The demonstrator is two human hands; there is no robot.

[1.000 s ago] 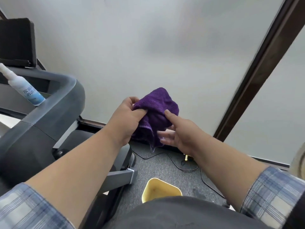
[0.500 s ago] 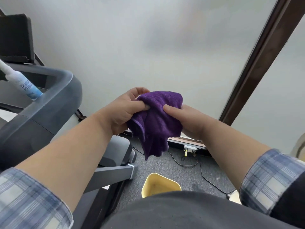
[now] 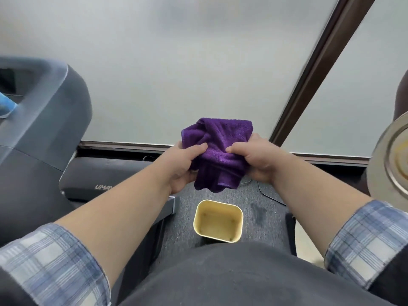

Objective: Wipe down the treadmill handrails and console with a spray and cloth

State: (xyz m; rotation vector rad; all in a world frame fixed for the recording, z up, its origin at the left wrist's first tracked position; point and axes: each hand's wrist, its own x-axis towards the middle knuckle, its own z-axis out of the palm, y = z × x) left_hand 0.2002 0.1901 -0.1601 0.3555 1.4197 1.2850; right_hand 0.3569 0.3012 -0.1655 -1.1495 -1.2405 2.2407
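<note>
A bunched purple cloth (image 3: 217,149) hangs in the air in front of me, over the floor. My left hand (image 3: 184,166) grips its left side with thumb on top. My right hand (image 3: 257,159) grips its right side the same way. The grey treadmill handrail (image 3: 53,111) curves down at the left, well apart from both hands. Only the blue tip of the spray bottle (image 3: 5,107) shows at the left edge, resting on the console tray.
A yellow square bin (image 3: 218,220) stands on the grey carpet right below the cloth. The treadmill's black motor cover (image 3: 99,171) lies at lower left. A frosted glass wall with a dark frame (image 3: 318,69) is ahead. A round metal object (image 3: 390,160) sits at the right edge.
The view has tilted down and right, so the console and most of the spray bottle left the frame. Both hands closed on the cloth and lowered it over the yellow bin.
</note>
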